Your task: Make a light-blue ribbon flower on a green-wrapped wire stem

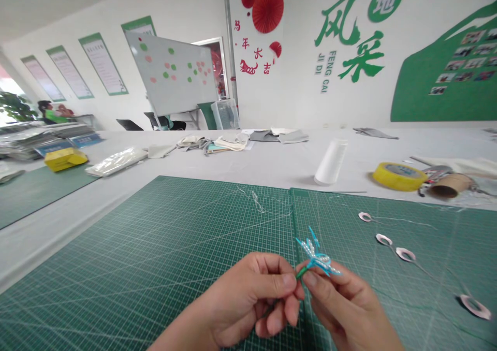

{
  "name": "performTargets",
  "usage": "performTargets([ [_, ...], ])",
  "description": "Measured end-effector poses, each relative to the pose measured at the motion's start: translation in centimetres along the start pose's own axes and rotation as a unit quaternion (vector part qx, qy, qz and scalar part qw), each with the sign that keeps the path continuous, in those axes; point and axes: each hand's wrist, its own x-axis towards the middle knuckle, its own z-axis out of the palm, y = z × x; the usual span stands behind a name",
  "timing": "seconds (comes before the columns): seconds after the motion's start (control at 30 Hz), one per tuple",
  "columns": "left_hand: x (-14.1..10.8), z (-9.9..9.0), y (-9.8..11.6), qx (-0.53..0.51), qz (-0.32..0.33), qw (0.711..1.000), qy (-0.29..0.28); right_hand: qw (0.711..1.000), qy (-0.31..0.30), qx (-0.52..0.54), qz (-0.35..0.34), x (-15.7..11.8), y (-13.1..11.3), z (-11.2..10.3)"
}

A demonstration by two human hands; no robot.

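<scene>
Both hands were nearest: left hand (252,294) pinched the green stem (302,272) between thumb and index, other fingers curled under; right hand (347,304) pinched right at the base of the blue flower (317,258). Neither hand gaped. Likely reason: two close grips steadied a thin stem, petals clear of the left fingers.

Flower sat just above the seam of the two mats, off the surface. Long axis slanted: stem end near-left and low, bloom far-right and up, petals splayed, pale beads along them.

Left mat (155,247) carried a thread tangle (256,202) at its far edge. Right mat (341,227) had pink ovals (477,308) with tails, spread apart on the right, probably so tails didn't snag.

Farther: white cone (331,162), yellow tape roll (396,177), cardboard tube (452,186) beside it. Far left: plastic packet (118,162), yellow box (66,159).
</scene>
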Motion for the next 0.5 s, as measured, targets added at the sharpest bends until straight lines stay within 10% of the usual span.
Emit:
performTargets([
  [0.5,0.23,-0.52,-0.31,-0.046,-0.054,0.994,-0.085,0.997,0.042,0.054,0.043,-0.30,-0.32,0.88],
])
